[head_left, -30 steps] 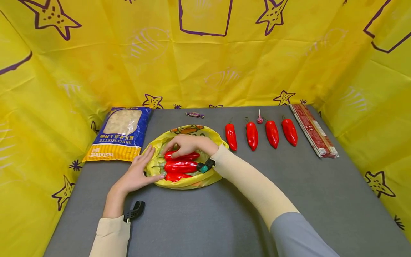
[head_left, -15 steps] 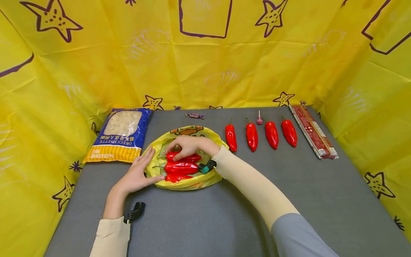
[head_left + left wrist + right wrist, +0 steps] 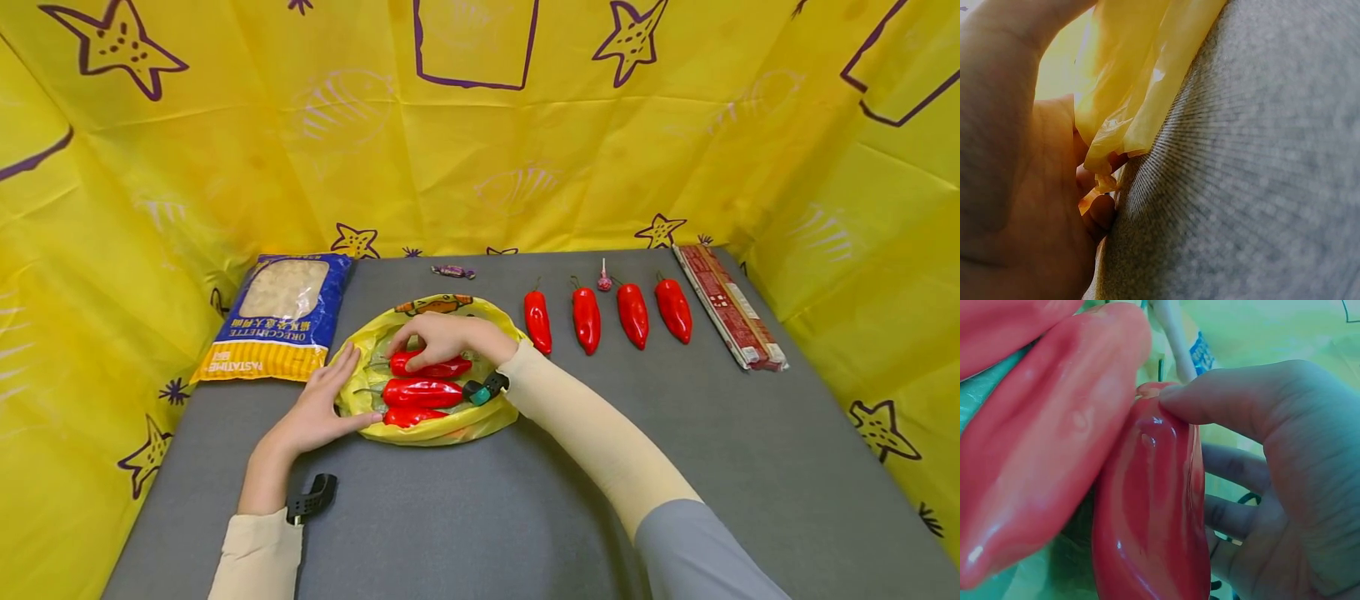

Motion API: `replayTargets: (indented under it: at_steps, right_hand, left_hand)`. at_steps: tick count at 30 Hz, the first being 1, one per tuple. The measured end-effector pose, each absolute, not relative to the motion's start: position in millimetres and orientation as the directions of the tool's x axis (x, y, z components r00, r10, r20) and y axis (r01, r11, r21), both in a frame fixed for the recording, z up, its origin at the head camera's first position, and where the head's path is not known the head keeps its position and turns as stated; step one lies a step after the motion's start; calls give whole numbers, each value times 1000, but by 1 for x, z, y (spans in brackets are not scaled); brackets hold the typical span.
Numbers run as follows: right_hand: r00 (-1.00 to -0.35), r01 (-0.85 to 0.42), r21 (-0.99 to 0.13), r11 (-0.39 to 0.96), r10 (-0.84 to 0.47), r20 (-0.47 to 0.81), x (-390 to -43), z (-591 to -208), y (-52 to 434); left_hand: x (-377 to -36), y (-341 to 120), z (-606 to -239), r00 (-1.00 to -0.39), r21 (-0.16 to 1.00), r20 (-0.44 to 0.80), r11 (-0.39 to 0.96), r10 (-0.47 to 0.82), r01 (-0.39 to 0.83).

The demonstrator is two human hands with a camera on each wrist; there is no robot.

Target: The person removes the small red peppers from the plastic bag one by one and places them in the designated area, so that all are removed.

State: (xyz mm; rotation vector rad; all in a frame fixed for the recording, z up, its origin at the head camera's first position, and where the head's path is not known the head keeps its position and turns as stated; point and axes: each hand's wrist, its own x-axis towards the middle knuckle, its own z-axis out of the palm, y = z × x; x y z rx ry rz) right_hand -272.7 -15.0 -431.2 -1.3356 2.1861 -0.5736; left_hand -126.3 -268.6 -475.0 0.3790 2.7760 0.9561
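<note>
Head view: right hand (image 3: pixel 438 335), its thumb and fingers clamped on a red pepper (image 3: pixel 446 367) inside a yellow bag (image 3: pixel 457 432); two more peppers (image 3: pixel 423 392) lie just nearer the person than this grip. Left hand (image 3: pixel 315 412), left of the grip, fingers straight and spread, touches the bag's side, thumb at its rim. A grey table (image 3: pixel 465 521) extends beneath and around. Yellow cloth (image 3: pixel 450 158), printed with starfish and fish bones, hangs beyond the grip and to both sides. Right of it, four peppers (image 3: pixel 587 323) lie on the table.
</note>
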Motion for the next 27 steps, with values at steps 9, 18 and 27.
replayTargets:
  at_steps: [9,18,27]
  right_hand:
    - [-411,-715,-567,409,-902,-133,-274,-420,-5]
    - [-423,-736,-588,336,-906,11,-274,-408,7]
    - [-501,-720,-593,360,-861,87,-269,-400,19]
  left_hand:
    - [-125,-268,-474,-951,623,-89,762,295,178]
    - [-126,-268,-474,-951,621,-95,764,293,173]
    - [-127,-268,-474,-952,619,-97,766,291,171]
